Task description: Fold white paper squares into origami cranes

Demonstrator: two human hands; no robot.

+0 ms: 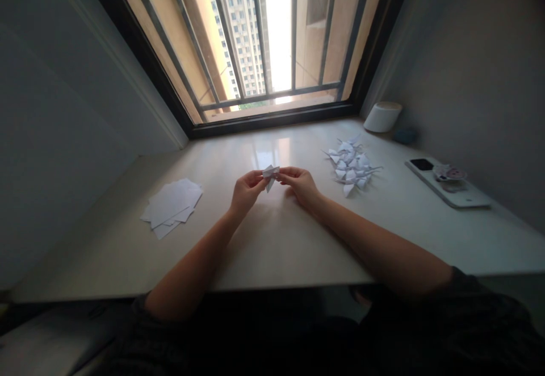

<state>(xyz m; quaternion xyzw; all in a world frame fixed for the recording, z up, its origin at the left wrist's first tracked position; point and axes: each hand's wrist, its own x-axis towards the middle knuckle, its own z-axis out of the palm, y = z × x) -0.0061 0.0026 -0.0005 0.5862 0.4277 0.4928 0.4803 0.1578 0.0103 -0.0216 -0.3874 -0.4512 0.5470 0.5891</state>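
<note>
A small folded white paper piece (270, 172) is held up over the middle of the white sill-like counter (276, 251). My left hand (249, 191) pinches its left and lower side between thumb and fingers. From the other side, the fingertips of my right hand (300, 183) close on its right edge. One pointed flap hangs down between the hands. To the right lies a heap of folded white paper pieces (351, 166) with thin pointed ends. On the left is a loose stack of flat white paper sheets (172, 203).
A phone (447, 186) with a round attachment lies at the right. Behind it, a white cup-like container (382, 116) stands near the wall beside a small dark object (404, 135). A barred window (272, 52) borders the back; the counter's front edge runs close to me.
</note>
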